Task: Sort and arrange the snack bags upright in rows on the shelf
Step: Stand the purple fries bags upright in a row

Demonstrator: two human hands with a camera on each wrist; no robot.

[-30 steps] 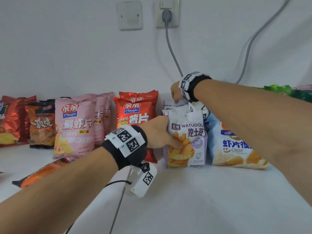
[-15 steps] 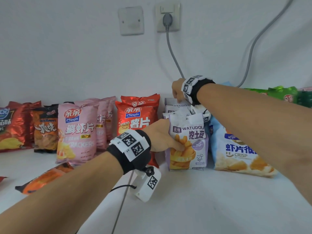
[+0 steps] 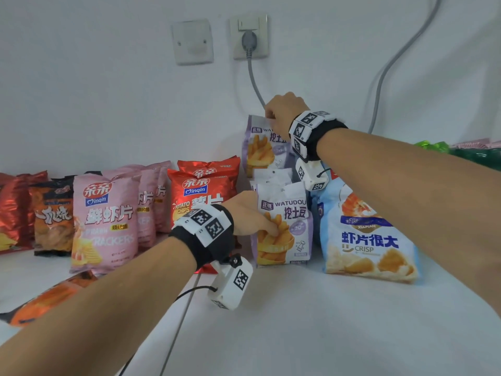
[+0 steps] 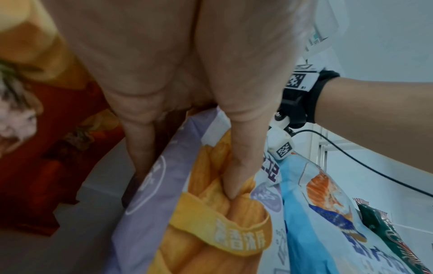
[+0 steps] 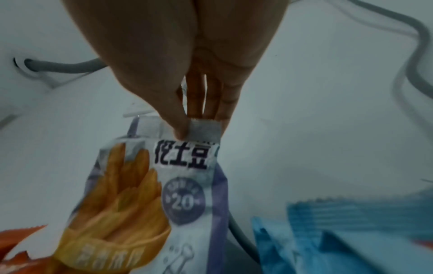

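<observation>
The right hand (image 3: pixel 284 111) pinches the top seal of a purple fries bag (image 5: pixel 150 185) — thumb in front, fingers (image 5: pixel 211 103) behind — and holds it up in the air against the white wall, above the other bags. The left hand (image 3: pixel 245 213) grasps the front purple bag (image 3: pixel 284 229) standing on the white shelf (image 3: pixel 298 321); its thumb presses into the printed fries while the other fingers reach round the bag's left edge. More purple bags stand close behind that front one. Just beside it on the right leans a blue shrimp-crisp bag (image 3: pixel 368 234). To the left stand red potato-chip bags (image 3: pixel 200 191), then pink prawn-cracker bags (image 3: pixel 105 221) in a row — further left a dark bag (image 3: pixel 53 215) and a red foil bag (image 3: pixel 12 210). An orange bag (image 3: pixel 46 299) lies flat in front of them. Green bags (image 3: pixel 461 151) show at the far right.
</observation>
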